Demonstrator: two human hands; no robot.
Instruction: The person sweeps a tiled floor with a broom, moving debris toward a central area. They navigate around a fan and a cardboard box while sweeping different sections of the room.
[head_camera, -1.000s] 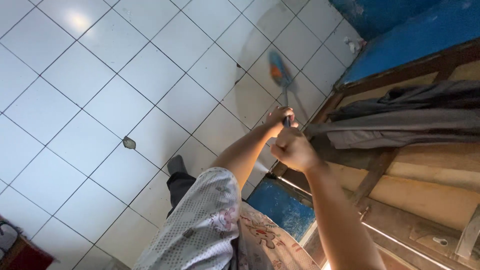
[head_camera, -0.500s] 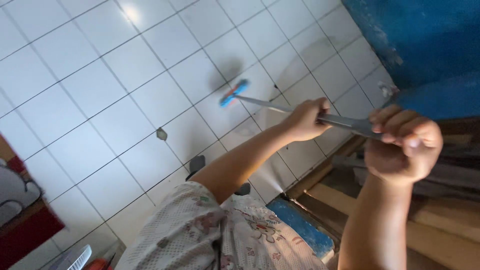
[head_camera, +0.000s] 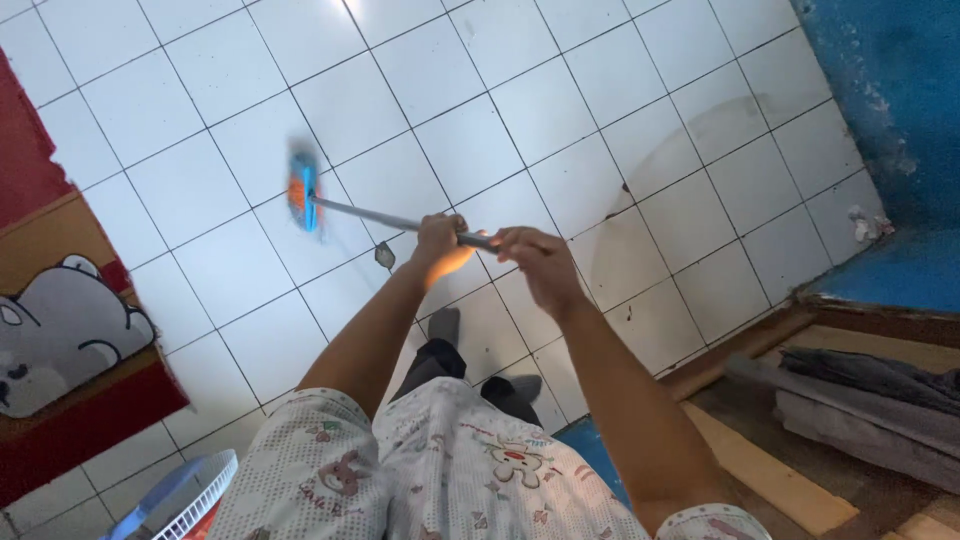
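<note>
Both my hands grip the grey metal handle (head_camera: 370, 214) of a mop. My left hand (head_camera: 440, 238) holds it further down the shaft, and my right hand (head_camera: 532, 253) grips its upper end just beside the left. The blue and orange mop head (head_camera: 302, 186) rests on the white tiled floor (head_camera: 520, 90) out to the left, blurred by motion. My patterned white shirt (head_camera: 440, 475) and my dark-socked feet (head_camera: 445, 325) show below the hands.
A red and brown mat with a grey cartoon animal (head_camera: 60, 320) lies at the left. A fan's blue and white rim (head_camera: 185, 495) shows bottom left. A blue wall (head_camera: 880, 70) and a wooden frame with folded grey cloth (head_camera: 860, 395) stand at the right. A small piece of debris (head_camera: 384, 256) lies on a tile.
The mop head has swept across the floor from the right, near the blue wall, to the left. My view has turned left, bringing the red mat and fan into sight.
</note>
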